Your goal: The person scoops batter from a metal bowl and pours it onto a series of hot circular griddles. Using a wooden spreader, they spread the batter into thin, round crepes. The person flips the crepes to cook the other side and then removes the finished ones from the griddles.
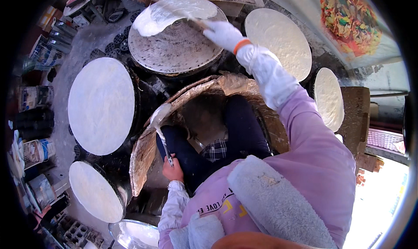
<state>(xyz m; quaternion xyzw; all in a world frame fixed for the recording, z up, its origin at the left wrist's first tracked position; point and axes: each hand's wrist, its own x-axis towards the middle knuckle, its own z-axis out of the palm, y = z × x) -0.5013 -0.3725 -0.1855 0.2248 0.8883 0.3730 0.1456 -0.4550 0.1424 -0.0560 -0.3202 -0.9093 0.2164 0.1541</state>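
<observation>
My right hand point(223, 34), in a white glove with an orange band at the wrist, grips the handle of a spreader whose tip is blurred at the edge of white batter point(159, 17). The batter covers the far part of a round griddle point(174, 57); the near part shows bare, speckled with dark bits. My bare left hand point(173, 170) is closed round the handle of a batter-coated ladle point(163, 138). The ladle's white-smeared head lies at the curved rim point(185, 94) in front of my knees.
More round griddles covered in white batter surround me: one at left point(102, 105), one lower left point(96, 190), one far right point(278, 42) and one right point(328, 99). A metal basin point(135, 233) stands at lower left. Cardboard point(353, 114) stands at right.
</observation>
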